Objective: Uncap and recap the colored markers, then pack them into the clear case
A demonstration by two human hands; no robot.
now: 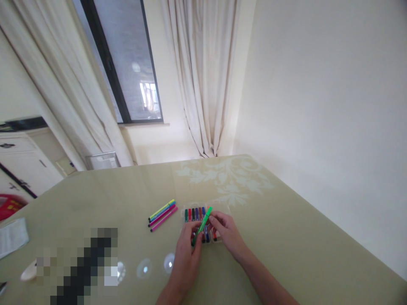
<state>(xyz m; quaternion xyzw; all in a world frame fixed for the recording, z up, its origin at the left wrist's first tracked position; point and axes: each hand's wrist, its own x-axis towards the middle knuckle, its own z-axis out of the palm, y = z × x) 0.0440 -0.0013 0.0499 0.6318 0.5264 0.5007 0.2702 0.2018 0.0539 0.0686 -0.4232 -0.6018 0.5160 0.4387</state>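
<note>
A bright green felt-tip marker (204, 222) is held at a slant above a clear plastic marker case (225, 206). My left hand (188, 243) is closed around the marker's lower part, where its dark end shows. Near the upper end, the fingers of my right hand (227, 231) are pinched against the same marker. Under my hands, the open case holds a row of markers (193, 214) with green, red, black, purple, brown and blue ends. An orange-red one (215, 234) lies in its right part. My hands hide much of the case.
Left of the case, several loose markers (163, 214) in yellow, blue and pinks lie side by side on the glossy table (111, 199). A pixelated dark patch (85, 267) covers the front left. A white wall (318, 106) runs along the right edge.
</note>
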